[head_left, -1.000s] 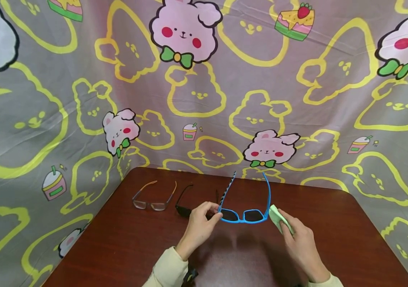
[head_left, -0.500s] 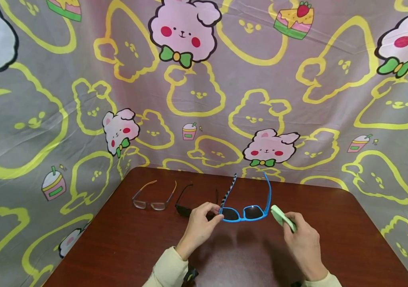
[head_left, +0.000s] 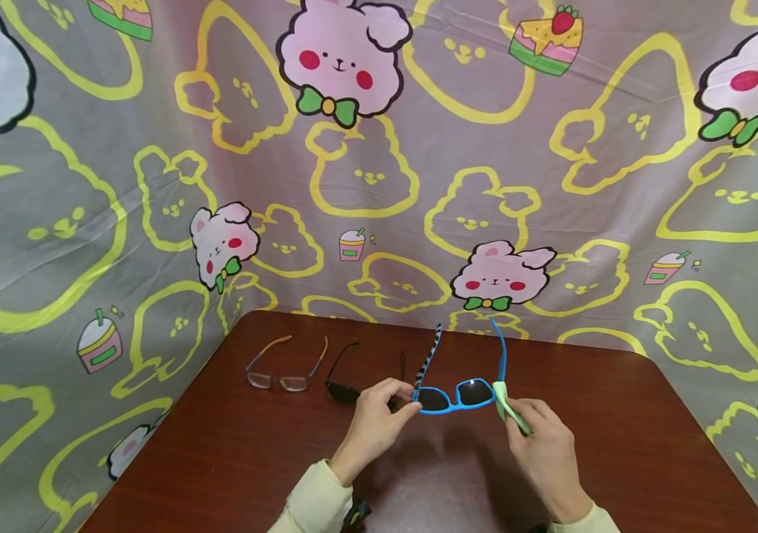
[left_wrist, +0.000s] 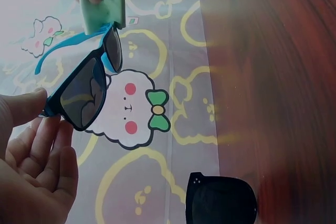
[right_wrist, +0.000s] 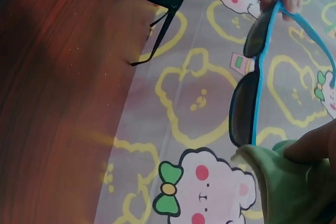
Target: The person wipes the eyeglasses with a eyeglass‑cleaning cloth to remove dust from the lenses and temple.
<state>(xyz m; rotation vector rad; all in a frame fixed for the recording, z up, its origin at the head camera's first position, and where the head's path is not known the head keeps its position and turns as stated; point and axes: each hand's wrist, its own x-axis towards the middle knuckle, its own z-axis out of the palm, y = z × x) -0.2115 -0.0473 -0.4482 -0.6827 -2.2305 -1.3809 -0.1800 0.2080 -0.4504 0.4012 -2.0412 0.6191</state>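
Note:
Blue-framed sunglasses [head_left: 461, 406] with dark lenses are held up over the table, temples pointing away. My left hand [head_left: 379, 422] pinches their left hinge corner between thumb and fingers; the left wrist view shows this grip on the frame [left_wrist: 79, 90]. A folded light green cloth [head_left: 509, 409] is pinched in my right hand [head_left: 544, 448]. In the right wrist view the cloth [right_wrist: 283, 182] covers the right corner of the sunglasses [right_wrist: 256, 87], hiding that hinge. Behind my left hand lie black sunglasses [head_left: 342, 392], partly hidden by it.
Clear-lensed glasses with orange-brown temple tips [head_left: 277, 382] lie at the back left of the dark red-brown table [head_left: 219, 459]. A patterned cloth curtain [head_left: 379, 185] rises behind the table and along its sides. A small dark object [head_left: 356, 512] sits by the left sleeve.
My right hand has moved left, bringing the green cloth onto the sunglasses' right corner. The sunglasses have shifted slightly right and tilted, their right side higher. The other glasses have stayed put.

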